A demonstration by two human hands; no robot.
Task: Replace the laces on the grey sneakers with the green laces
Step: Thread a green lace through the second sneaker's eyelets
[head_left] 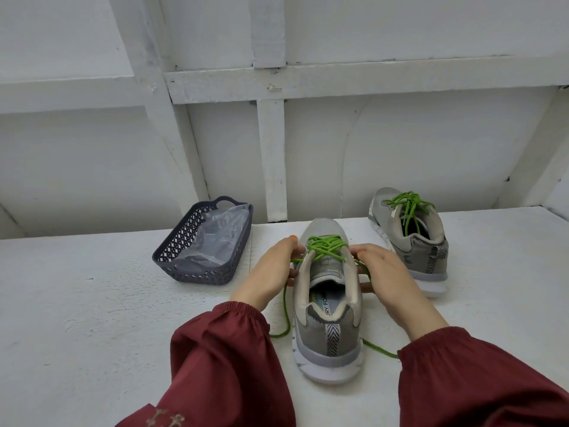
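White boarded wall (400,143) backs a white table (92,318). Near sneaker (328,322) stands upright at table centre, heel toward the wearer, toe toward the wall. Green lace (326,246) is crossed through its eyelets over the tongue. Left hand (271,272) sits against the shoe's left side, fingers curled and grasping the lace beside the top eyelets; that loose end drops below the hand and curves across the table. Right hand (388,272) sits against the shoe's right side, fingers curled round the other run of the lace; that end trails on the table by the heel, toward the right sleeve (468,380). Far sneaker (415,245) stands behind and to the right, apart from the near one, already threaded with a far lace (408,204), also green, its ends hanging into the opening. Dark basket (184,266) stands to the left, apart from the shoes, holding a clear bag (215,232).
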